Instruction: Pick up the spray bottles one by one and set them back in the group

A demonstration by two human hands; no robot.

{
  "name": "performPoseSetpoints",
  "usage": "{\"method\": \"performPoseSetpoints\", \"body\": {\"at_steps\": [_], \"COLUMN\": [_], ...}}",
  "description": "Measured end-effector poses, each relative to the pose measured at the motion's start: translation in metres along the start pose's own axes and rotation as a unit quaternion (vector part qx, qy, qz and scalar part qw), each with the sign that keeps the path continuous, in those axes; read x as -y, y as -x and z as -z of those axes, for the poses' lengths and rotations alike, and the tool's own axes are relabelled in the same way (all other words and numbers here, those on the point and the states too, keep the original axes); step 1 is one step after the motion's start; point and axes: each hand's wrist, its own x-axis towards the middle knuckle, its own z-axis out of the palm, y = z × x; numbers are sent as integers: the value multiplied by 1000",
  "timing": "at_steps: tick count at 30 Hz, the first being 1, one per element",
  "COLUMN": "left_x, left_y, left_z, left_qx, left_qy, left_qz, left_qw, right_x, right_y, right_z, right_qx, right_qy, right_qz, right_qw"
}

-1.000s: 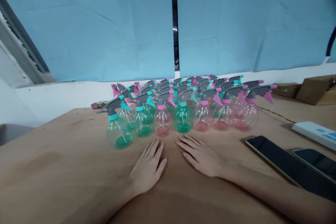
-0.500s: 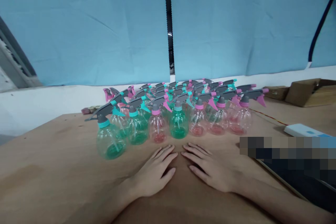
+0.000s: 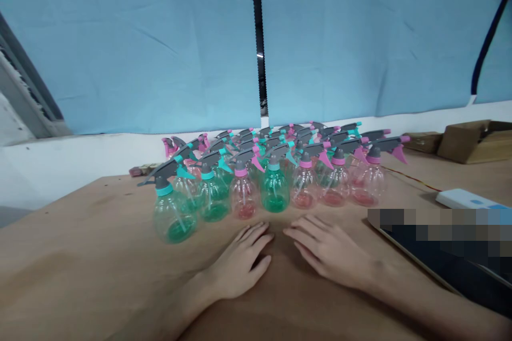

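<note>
Several clear spray bottles with grey trigger heads stand upright in rows across the table. My left hand (image 3: 242,264) lies palm down on the wood, fingers stretched and thumb apart, holding nothing. Just beyond its fingertips stands a pink-tinted spray bottle (image 3: 245,197) with a pink collar. My right hand (image 3: 330,250) is open too, fingers extended over the table, with nothing in it. Nearest its fingertips are a green spray bottle (image 3: 275,189) and a pink spray bottle (image 3: 304,186). At the left front, a green spray bottle (image 3: 175,217) with a turquoise collar sits nearer me than the others.
On the right lies a dark flat object (image 3: 432,256), partly pixelated. Behind it are a white-and-blue device (image 3: 464,200) with a thin cable and an open cardboard box (image 3: 464,144). A blue cloth (image 3: 160,48) covers the wall behind the table (image 3: 92,256).
My right hand has drawn slightly away from the left, its fingers now a little bent and raised. My left hand stays flat. The whole view has shifted slightly.
</note>
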Motion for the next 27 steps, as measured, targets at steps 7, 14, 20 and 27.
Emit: {"method": "performPoseSetpoints", "body": {"at_steps": [7, 14, 20, 27], "left_x": [1, 1, 1, -1], "left_y": [-1, 1, 1, 0], "left_z": [-1, -1, -3, 1], "left_qx": [6, 4, 6, 4], "left_qy": [4, 4, 12, 21], "left_qz": [3, -9, -16, -15], "left_qw": [1000, 1000, 1000, 1000], "right_x": [-57, -145, -161, -153], "right_y": [-112, -227, -243, -238], "right_z": [98, 94, 74, 91], "right_qx": [-168, 20, 82, 2], "right_qy": [71, 98, 93, 110], "right_qz": [-96, -212, -262, -253], "right_qw": [979, 972, 957, 961]}}
